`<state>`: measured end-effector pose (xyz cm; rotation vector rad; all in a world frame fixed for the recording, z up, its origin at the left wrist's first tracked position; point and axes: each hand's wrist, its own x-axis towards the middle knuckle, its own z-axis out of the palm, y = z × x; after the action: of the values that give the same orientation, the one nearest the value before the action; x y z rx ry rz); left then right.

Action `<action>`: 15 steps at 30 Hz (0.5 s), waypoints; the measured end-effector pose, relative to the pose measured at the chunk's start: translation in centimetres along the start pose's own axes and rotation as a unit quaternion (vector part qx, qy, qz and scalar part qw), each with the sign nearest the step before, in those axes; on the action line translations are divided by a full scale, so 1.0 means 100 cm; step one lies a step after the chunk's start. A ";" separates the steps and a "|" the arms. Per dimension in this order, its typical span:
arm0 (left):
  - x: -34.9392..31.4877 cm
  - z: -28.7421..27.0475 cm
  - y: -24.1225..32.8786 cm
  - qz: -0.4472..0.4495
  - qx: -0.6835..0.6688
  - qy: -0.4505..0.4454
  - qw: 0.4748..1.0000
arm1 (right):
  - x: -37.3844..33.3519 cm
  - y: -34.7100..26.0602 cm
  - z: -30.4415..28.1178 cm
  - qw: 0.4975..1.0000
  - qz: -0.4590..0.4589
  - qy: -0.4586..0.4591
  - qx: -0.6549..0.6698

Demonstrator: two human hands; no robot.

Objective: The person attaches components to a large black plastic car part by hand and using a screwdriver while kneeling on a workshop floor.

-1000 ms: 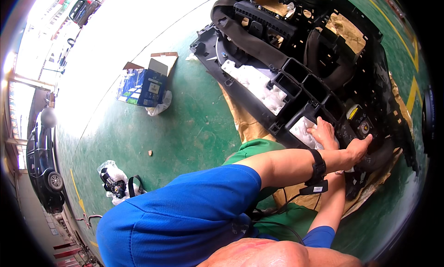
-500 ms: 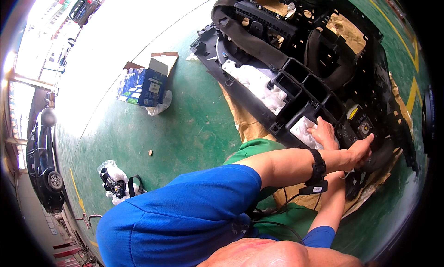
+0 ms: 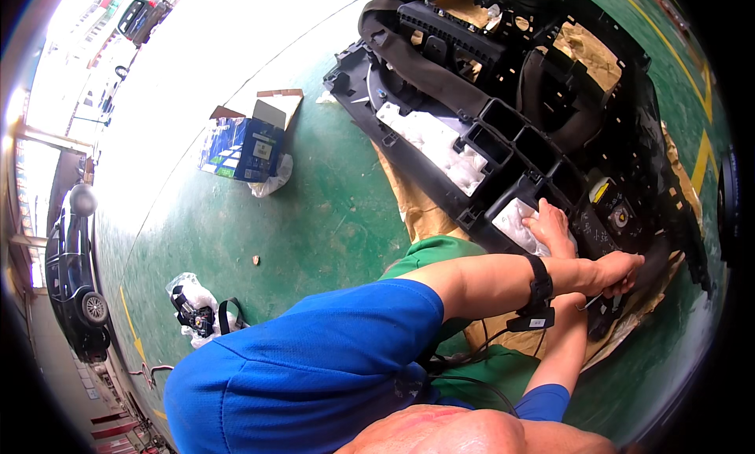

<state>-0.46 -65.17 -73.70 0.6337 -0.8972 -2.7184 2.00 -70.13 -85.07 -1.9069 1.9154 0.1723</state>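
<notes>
A large black car dashboard panel lies with its underside up on brown paper. My left arm crosses over my right one. At the panel's near right part, my left hand is closed round a thin metal rod, whose end sticks out below the fingers; its full shape is hidden. Against a white padded patch on the panel rests my right hand, fingers apart. Beside the left hand is a round-centred black fitting with a yellow label.
A blue cardboard box stands open on the green floor at left, plastic wrap beside it. Nearer me lies a black strapped device on clear plastic. A cable hangs from my left wrist strap. A dark car stands far left.
My left hand has drawn back slightly toward me from beside the round fitting, and its fingers have curled in. The thin rod now shows below it. My right hand stays put.
</notes>
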 end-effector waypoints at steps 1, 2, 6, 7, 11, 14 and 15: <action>0.000 -0.001 0.000 0.000 -0.006 0.002 1.000 | 0.001 0.000 0.001 1.000 -0.002 -0.001 -0.001; 0.000 -0.002 -0.001 0.000 -0.006 0.003 1.000 | 0.001 0.000 0.002 1.000 -0.003 -0.001 0.000; 0.007 -0.006 -0.009 -0.007 0.034 -0.011 0.999 | 0.001 -0.002 0.000 1.000 -0.001 -0.007 0.000; 0.009 -0.005 -0.013 0.003 0.070 -0.019 0.997 | 0.000 -0.001 0.000 1.000 -0.001 -0.008 0.002; 0.020 -0.010 -0.033 0.085 0.358 -0.083 0.926 | 0.001 -0.003 0.000 1.000 0.001 -0.006 -0.004; 0.025 -0.018 -0.052 0.368 0.663 -0.087 0.645 | 0.000 -0.010 -0.010 1.000 -0.009 -0.002 -0.004; 0.012 0.002 -0.041 0.228 0.615 -0.070 0.751 | -0.005 0.015 -0.014 1.000 0.013 0.001 -0.007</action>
<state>-1.89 -62.25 -76.47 0.2663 -2.4682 -1.4388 0.21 -70.17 -83.95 -1.8936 1.9452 0.1926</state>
